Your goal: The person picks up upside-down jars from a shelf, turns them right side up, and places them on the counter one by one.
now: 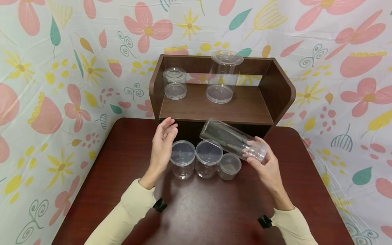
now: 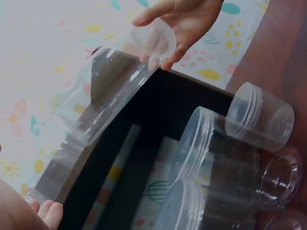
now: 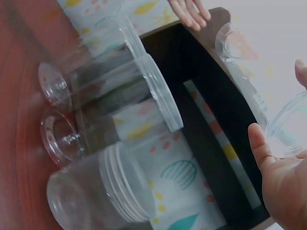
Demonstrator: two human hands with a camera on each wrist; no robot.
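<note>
A tall clear plastic jar (image 1: 225, 137) is tilted in the air in front of the shelf, held by my right hand (image 1: 269, 168) with fingers and thumb round its right end. In the left wrist view the right hand (image 2: 192, 26) shows round that end of the jar. My left hand (image 1: 163, 144) holds nothing and is raised beside the leftmost of the jars on the table, fingers loosely extended. Two lidded clear jars, a left one (image 1: 182, 154) and a middle one (image 1: 209, 154), stand side by side. A smaller clear jar (image 1: 229, 166) stands to their right.
Behind the jars, a brown wooden shelf (image 1: 193, 110) stands on the dark red table (image 1: 196, 211). On it are a short clear jar (image 1: 175, 85) at the left and a tall clear jar (image 1: 223, 80) near the middle. Flowered cloth (image 1: 101, 68) hangs behind and at both sides.
</note>
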